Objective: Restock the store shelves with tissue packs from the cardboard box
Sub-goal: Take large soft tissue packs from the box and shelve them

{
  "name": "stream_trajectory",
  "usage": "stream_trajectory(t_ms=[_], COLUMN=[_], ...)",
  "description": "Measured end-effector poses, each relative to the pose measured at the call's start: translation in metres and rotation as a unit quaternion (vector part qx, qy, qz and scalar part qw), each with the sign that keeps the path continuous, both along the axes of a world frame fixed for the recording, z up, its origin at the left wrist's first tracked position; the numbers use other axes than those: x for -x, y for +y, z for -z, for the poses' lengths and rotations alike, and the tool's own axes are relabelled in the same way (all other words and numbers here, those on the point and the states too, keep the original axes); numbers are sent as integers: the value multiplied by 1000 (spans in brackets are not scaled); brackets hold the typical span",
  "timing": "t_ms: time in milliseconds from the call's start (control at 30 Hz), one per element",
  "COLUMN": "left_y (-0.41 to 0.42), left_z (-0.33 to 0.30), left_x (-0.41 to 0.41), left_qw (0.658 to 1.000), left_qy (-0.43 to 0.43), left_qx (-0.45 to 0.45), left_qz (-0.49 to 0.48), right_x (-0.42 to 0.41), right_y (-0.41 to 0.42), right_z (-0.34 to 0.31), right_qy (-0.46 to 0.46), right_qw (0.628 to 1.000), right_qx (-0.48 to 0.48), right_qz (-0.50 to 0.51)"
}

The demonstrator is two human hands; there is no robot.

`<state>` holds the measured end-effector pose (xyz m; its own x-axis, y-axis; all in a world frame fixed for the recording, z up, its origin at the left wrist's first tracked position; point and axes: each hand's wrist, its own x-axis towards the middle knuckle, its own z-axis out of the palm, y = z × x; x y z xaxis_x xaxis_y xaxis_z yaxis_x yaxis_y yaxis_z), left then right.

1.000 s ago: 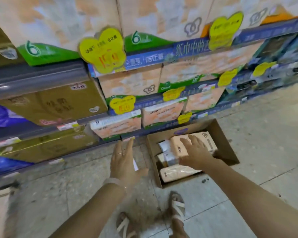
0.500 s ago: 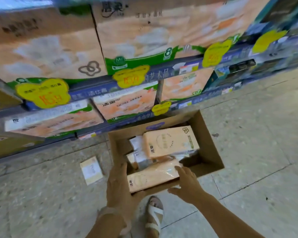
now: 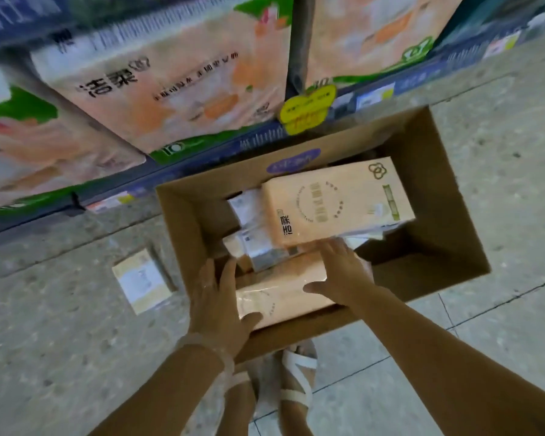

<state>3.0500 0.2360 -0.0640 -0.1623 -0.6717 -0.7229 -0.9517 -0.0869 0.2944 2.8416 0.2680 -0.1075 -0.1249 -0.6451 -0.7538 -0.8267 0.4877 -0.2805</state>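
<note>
An open cardboard box (image 3: 447, 209) stands on the floor against the bottom shelf. Inside it, a peach tissue pack (image 3: 283, 297) lies along the near wall. A second peach tissue pack (image 3: 337, 202) sits tilted higher up, on top of several smaller white-labelled packs (image 3: 255, 243). My left hand (image 3: 217, 297) holds the near pack's left end, fingers down beside it and thumb hooked over its near edge. Fingers spread, my right hand (image 3: 343, 272) rests flat on the right end of the same pack.
Large peach-and-green tissue bundles (image 3: 170, 86) fill the low shelf right behind the box, with a yellow price tag (image 3: 307, 108) on its blue edge. A small yellow-white pack (image 3: 140, 280) lies on the floor left of the box. My sandalled foot (image 3: 296, 372) is just before the box.
The view has dropped closer to the box. Both hands moved from above and in front of the box down onto the near tissue pack, one at each end.
</note>
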Motion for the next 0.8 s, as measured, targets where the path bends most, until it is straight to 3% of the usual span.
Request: stream_trajectory(t_ms=[133,267,600,800], left_y=[8,25,24,17], left_z=[42,62,67,62], left_x=[-8,-17,-28,-30], left_qw=[999,996,991,989], left_qy=[-12,8,84,98], left_qx=[-21,-26,-1,11], left_qz=[-32,-82,-108,-110], right_x=[-19,-51,-61,-65], right_y=[2,17,-7,9], right_z=[42,69,96,99], right_qy=[40,36,80,119], right_qw=[977,944,897,896], right_qx=[-8,-6,2,34], right_qz=[-209,-328,-435,-426])
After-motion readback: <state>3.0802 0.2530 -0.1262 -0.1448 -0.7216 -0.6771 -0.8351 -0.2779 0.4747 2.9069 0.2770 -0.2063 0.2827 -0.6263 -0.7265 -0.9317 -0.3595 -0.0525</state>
